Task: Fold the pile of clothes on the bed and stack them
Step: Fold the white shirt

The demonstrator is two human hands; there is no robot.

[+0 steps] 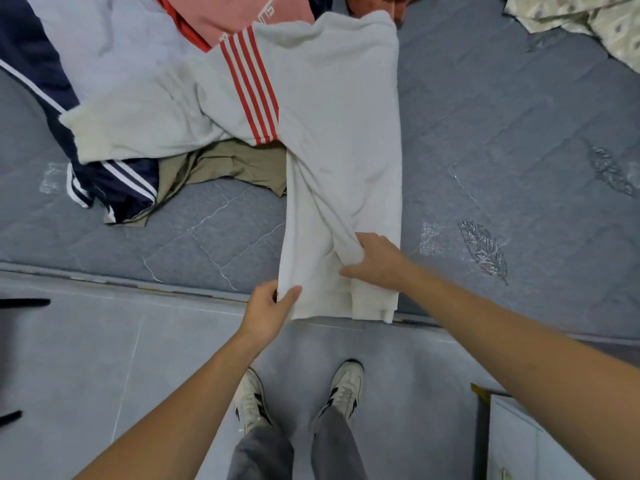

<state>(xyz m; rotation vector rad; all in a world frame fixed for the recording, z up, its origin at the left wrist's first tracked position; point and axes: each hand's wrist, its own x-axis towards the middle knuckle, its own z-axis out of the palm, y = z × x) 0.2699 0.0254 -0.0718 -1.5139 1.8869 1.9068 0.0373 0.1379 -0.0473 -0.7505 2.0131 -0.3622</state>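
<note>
A white shirt with red stripes on its shoulder (332,133) lies lengthwise on the grey mattress (502,150), its body narrowed into a long strip and one sleeve spread to the left. My left hand (270,310) pinches the shirt's lower left corner at the mattress edge. My right hand (375,259) grips a fold of the cloth near the hem, a little higher and to the right. Behind and left of the shirt lies the pile: a navy garment with white stripes (114,188), a khaki garment (228,168), and a pink one (235,12).
A patterned cream cloth (581,19) lies at the far right corner of the mattress. A pale blue garment (104,32) sits at the back left. Below the bed edge are grey floor tiles (104,358), my two shoes, and a white cabinet (526,441) at lower right.
</note>
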